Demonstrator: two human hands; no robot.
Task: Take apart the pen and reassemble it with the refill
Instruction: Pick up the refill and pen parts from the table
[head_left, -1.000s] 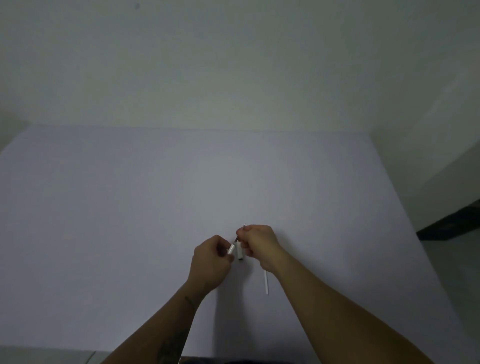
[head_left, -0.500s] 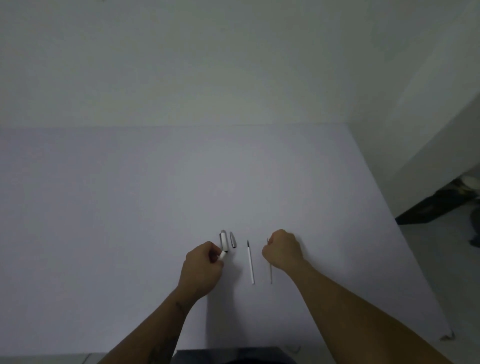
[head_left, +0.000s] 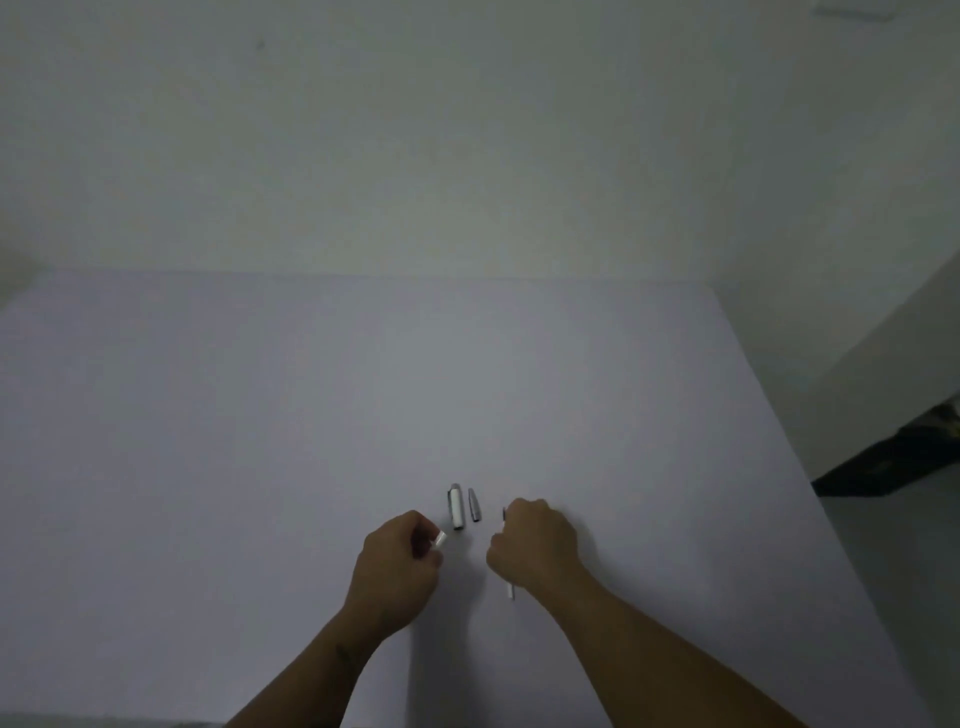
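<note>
Pen, in pieces on the table (head_left: 260, 415): cap (head_left: 456, 506) and grey tip (head_left: 474, 512) lie just beyond the hands. Left hand (head_left: 397, 566) pinches the white barrel (head_left: 440, 540); right hand (head_left: 535, 540) is closed around the refill (head_left: 510, 590). Step: reassembly starting. Next, probably: line the refill up with the barrel's open end.

A bare, dim indoor room, of a kind that cannot be told. A plain white table (head_left: 260, 467) stands against a blank pale wall (head_left: 415, 156), with grey floor (head_left: 893, 571) and a dark object (head_left: 893, 467) at right.
</note>
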